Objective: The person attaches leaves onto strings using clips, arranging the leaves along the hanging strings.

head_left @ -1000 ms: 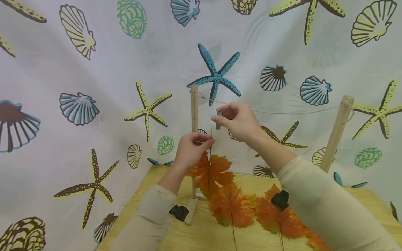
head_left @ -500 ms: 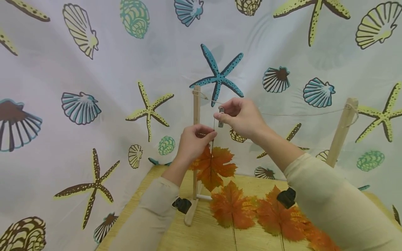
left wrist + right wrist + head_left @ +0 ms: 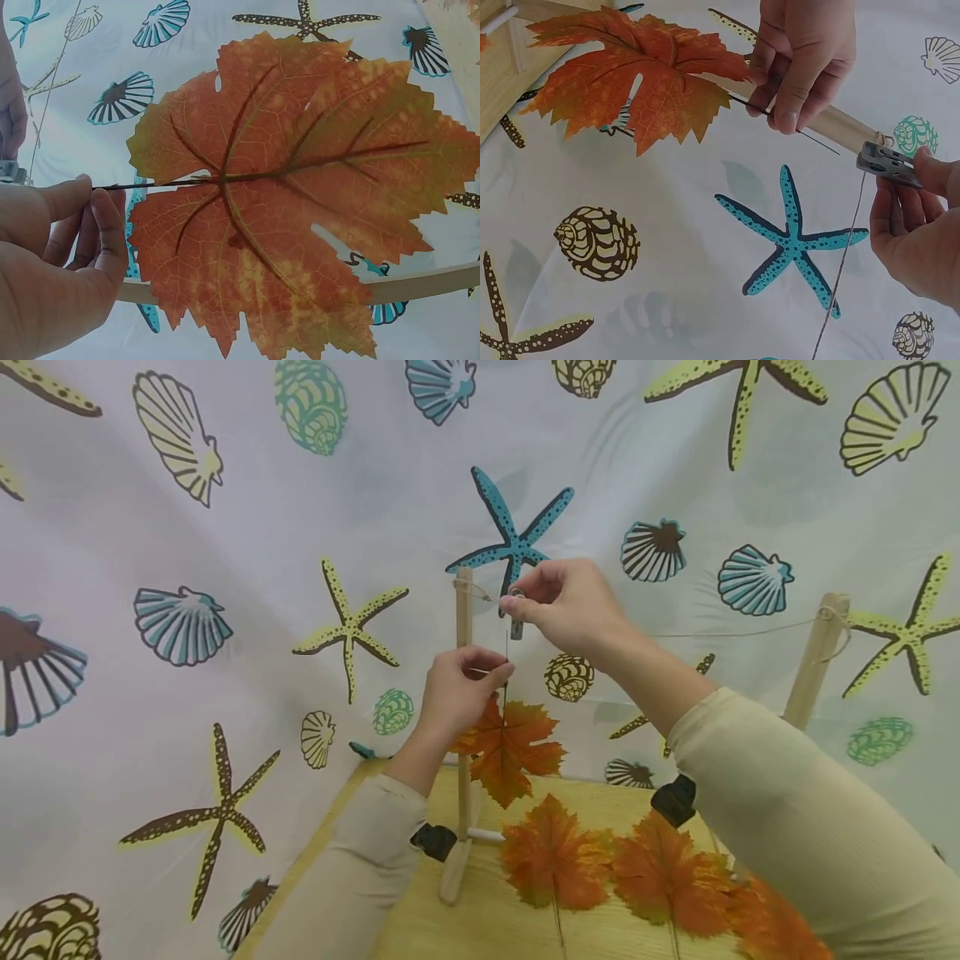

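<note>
My left hand (image 3: pixel 459 693) pinches the thin dark stem of an orange maple leaf (image 3: pixel 513 752) between thumb and fingertips. The leaf hangs below that hand in the head view, and the stem's bare end points up. Above it, my right hand (image 3: pixel 577 606) grips a small metal clothespin (image 3: pixel 889 163) between thumb and fingers. In the right wrist view the clothespin is at the string (image 3: pixel 844 262), close to the wooden post (image 3: pixel 840 127). A short gap separates the stem's tip from the clothespin there. The left wrist view shows the leaf's veined face (image 3: pixel 300 195) broadly.
The string runs from the left wooden post (image 3: pixel 464 785) to a right post (image 3: pixel 813 668). Several more maple leaves (image 3: pixel 555 856) lie on the wooden tabletop (image 3: pixel 420 918). A white cloth (image 3: pixel 262 527) printed with shells and starfish hangs behind.
My right hand has risen with the clothespin up to the level of the string. My left hand has lifted the leaf somewhat, clear of the leaves on the table in the head view.
</note>
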